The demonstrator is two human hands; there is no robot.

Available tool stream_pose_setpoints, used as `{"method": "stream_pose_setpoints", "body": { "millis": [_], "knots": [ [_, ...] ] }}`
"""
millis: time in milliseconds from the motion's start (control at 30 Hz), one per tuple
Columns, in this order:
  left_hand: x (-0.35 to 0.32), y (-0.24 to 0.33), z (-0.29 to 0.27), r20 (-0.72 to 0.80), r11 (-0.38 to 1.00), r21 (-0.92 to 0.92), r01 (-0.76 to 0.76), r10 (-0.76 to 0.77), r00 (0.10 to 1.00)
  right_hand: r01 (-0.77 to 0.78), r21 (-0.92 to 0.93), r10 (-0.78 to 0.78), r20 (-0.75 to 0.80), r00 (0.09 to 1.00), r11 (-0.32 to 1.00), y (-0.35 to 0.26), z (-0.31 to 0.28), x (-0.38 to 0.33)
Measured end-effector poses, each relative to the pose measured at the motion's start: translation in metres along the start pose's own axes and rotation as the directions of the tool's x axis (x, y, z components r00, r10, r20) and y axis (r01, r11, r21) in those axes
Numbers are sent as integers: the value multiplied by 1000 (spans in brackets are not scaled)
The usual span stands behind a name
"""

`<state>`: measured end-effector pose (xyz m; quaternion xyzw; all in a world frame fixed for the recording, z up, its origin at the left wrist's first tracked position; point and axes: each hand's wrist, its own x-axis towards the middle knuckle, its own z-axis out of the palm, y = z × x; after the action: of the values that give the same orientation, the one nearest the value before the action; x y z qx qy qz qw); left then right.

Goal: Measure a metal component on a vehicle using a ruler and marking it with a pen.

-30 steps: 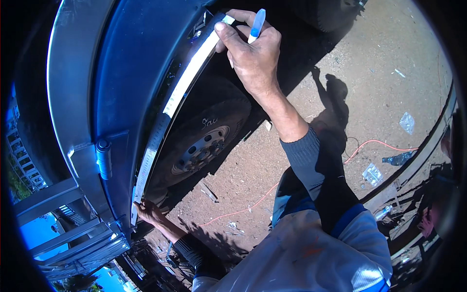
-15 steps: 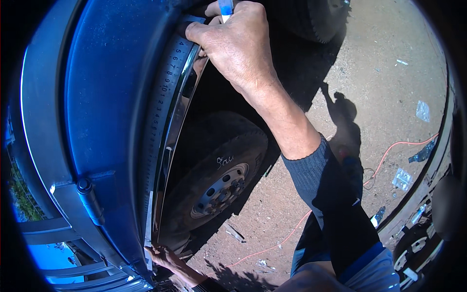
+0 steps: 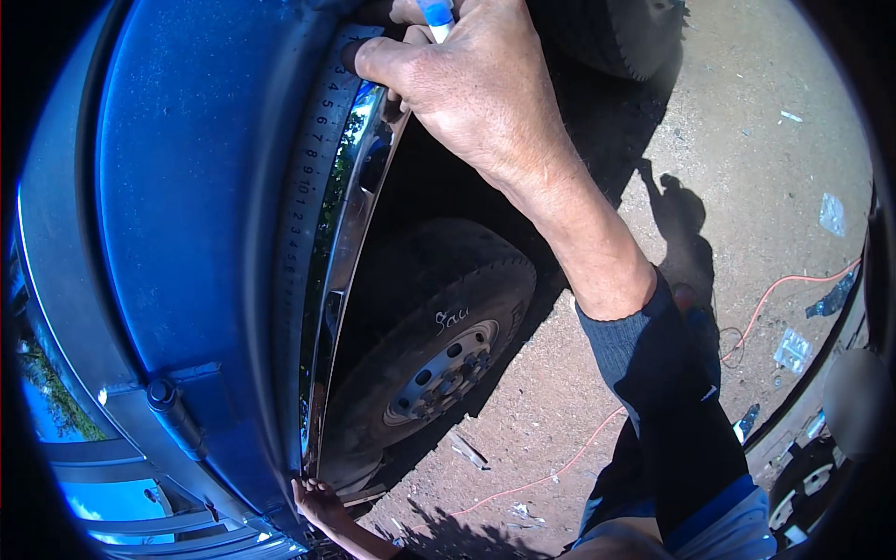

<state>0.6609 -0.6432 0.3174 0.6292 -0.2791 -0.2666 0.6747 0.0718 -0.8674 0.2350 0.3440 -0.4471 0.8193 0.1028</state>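
A long metal ruler point(image 3: 301, 191) lies along the edge of a blue vehicle panel point(image 3: 191, 187), beside a shiny chrome-like strip point(image 3: 350, 219). At the far end my right hand point(image 3: 481, 98) is closed around a blue-and-white marker point(image 3: 437, 19). Its thumb presses on the ruler, while the other fingers curl behind the strip and are partly hidden. At the near end, my left hand point(image 3: 319, 502) has its fingers curled at the lower end of the ruler and strip. Its exact grip is small and shadowed.
Below the panel stands a dark wheel point(image 3: 448, 373), with another tyre point(image 3: 625, 37) farther off. A hinge point(image 3: 175, 415) sticks out of the panel. An orange cable point(image 3: 560, 467) crosses the dirt ground point(image 3: 597, 359), where plastic litter point(image 3: 793, 350) lies.
The view has shifted slightly, so the wheel and ground sit further right. My right thumb is a little farther up the ruler. Near my left hand, the ruler's pale lower end no longer shows.
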Motion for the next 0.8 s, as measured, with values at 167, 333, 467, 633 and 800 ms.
{"method": "stream_pose_setpoints", "body": {
  "millis": [167, 333, 467, 633, 800],
  "knots": [
    [7, 1, -12, -52, 906, 419, 65, -48, 998, -659, 217, 545, 411, 731, 720, -8, -7, 17],
    [3, -1, 4, -88, 894, 446, 56, -18, 996, -620, 168, 529, 384, 757, 766, -4, -8, 15],
    [10, -5, -3, -81, 929, 364, 69, -42, 996, -666, 250, 545, 414, 730, 702, -16, -5, 14],
    [10, -4, -11, -75, 950, 294, 102, -83, 994, -623, 211, 518, 393, 759, 753, -15, -3, 12],
    [4, -4, 0, -125, 921, 365, 136, -97, 987, -611, 52, 550, 380, 744, 790, -14, -5, 14]
  ]
}}
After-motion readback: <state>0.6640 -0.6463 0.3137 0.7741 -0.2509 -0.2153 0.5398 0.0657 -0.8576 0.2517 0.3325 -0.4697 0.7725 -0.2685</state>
